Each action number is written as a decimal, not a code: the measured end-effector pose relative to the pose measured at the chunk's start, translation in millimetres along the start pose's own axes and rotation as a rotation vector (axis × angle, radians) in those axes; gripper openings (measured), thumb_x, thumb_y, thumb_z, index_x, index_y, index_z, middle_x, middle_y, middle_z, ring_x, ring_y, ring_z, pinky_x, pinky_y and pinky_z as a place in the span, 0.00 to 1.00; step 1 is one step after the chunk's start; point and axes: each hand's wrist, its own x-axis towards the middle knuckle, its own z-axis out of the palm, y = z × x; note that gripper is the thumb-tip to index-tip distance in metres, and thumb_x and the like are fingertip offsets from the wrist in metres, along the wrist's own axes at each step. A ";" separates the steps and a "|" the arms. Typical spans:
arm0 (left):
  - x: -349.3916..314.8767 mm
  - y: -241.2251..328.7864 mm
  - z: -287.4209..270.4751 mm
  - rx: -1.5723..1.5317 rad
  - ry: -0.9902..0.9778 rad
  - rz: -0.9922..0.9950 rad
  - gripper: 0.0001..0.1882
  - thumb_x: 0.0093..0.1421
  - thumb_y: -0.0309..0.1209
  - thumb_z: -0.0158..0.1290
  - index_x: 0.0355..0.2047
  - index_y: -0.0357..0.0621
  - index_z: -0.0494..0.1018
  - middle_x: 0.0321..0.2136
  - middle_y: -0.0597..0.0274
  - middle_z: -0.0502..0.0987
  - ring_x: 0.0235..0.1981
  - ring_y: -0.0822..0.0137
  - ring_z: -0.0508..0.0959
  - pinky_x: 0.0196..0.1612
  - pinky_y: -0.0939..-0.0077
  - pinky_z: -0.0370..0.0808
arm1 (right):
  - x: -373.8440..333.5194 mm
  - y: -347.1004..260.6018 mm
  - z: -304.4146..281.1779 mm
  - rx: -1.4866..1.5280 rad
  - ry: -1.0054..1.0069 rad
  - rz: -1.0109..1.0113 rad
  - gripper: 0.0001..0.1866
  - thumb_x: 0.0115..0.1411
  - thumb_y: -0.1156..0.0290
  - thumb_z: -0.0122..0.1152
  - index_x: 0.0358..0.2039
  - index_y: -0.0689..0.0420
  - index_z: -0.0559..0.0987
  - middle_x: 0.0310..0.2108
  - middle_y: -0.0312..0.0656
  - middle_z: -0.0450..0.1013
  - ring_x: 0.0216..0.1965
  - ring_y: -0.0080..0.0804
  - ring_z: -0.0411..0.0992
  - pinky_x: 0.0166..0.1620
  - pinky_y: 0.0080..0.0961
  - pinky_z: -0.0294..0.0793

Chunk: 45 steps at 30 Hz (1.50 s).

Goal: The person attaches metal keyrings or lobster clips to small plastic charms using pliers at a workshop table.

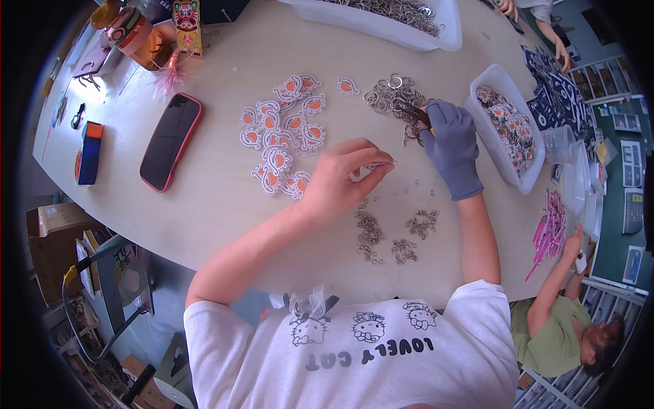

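My left hand point(346, 172) is bare and closed, pinching a small flat charm point(373, 165) between thumb and fingers; it is mostly covered. In a grey glove, my right hand point(452, 146) grips a pair of pliers point(417, 114), whose dark jaws reach into a pile of metal key rings with chains point(395, 92). White charms with orange suns point(276, 133) lie in a loose cluster left of my left hand. One separate charm point(347, 86) rests between that cluster and the key rings. Toward me are heaps of small jump rings point(370, 235).
A white bin of finished-looking charms point(530, 178) stands at right, another with metal rings point(368, 26) at the far edge. A red-cased phone point(172, 142) and a dark blue box point(90, 153) lie at left. Pink strips point(549, 228) and a person in green point(555, 327) are at right.
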 end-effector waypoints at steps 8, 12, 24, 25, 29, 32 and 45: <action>-0.7 -3.4 -0.5 0.015 0.021 0.014 0.07 0.59 0.20 0.62 0.38 0.41 0.83 0.32 0.63 0.82 0.30 0.70 0.79 0.28 0.76 0.73 | -4.7 -20.7 -51.9 1.117 -0.171 0.576 0.10 0.68 0.67 0.61 0.40 0.62 0.75 0.38 0.41 0.82 0.36 0.22 0.77 0.42 0.20 0.74; -0.3 -5.1 1.2 0.020 0.031 0.037 0.07 0.58 0.20 0.62 0.38 0.40 0.83 0.32 0.63 0.82 0.30 0.70 0.79 0.29 0.76 0.73 | -7.0 -37.9 -62.6 1.257 -0.238 0.636 0.10 0.70 0.68 0.57 0.40 0.64 0.75 0.40 0.41 0.81 0.38 0.16 0.74 0.43 0.17 0.73; -4.1 -6.4 2.4 0.019 0.038 0.027 0.08 0.58 0.21 0.62 0.38 0.40 0.83 0.32 0.63 0.81 0.30 0.69 0.79 0.30 0.75 0.73 | -8.2 -51.1 -77.4 1.223 -0.269 0.608 0.10 0.71 0.68 0.55 0.41 0.64 0.74 0.40 0.43 0.81 0.37 0.19 0.73 0.45 0.20 0.74; -4.2 -6.2 2.2 0.020 0.040 0.026 0.08 0.58 0.21 0.62 0.38 0.40 0.83 0.32 0.63 0.81 0.30 0.69 0.79 0.30 0.75 0.73 | -8.6 -53.0 -78.4 1.250 -0.285 0.597 0.10 0.71 0.68 0.55 0.41 0.64 0.74 0.40 0.43 0.80 0.38 0.19 0.73 0.45 0.20 0.74; -3.6 -5.6 2.2 0.029 0.035 0.051 0.08 0.58 0.20 0.62 0.38 0.41 0.83 0.32 0.63 0.81 0.31 0.69 0.79 0.29 0.75 0.73 | -10.9 -55.9 -77.0 1.294 -0.290 0.569 0.10 0.71 0.69 0.54 0.41 0.64 0.74 0.41 0.43 0.80 0.38 0.19 0.73 0.46 0.20 0.74; -4.4 -5.6 2.5 0.026 0.037 0.057 0.08 0.58 0.20 0.62 0.38 0.41 0.83 0.32 0.63 0.81 0.31 0.69 0.79 0.29 0.75 0.73 | -12.2 -55.1 -78.4 1.302 -0.299 0.554 0.10 0.71 0.69 0.54 0.42 0.63 0.74 0.42 0.42 0.80 0.39 0.19 0.73 0.46 0.21 0.74; -3.9 -3.7 0.6 0.039 0.081 0.124 0.09 0.57 0.20 0.63 0.40 0.42 0.84 0.33 0.63 0.81 0.32 0.69 0.80 0.30 0.76 0.74 | -14.7 -53.7 -78.6 1.248 -0.272 0.577 0.10 0.71 0.69 0.55 0.43 0.63 0.74 0.40 0.41 0.81 0.37 0.18 0.73 0.45 0.21 0.74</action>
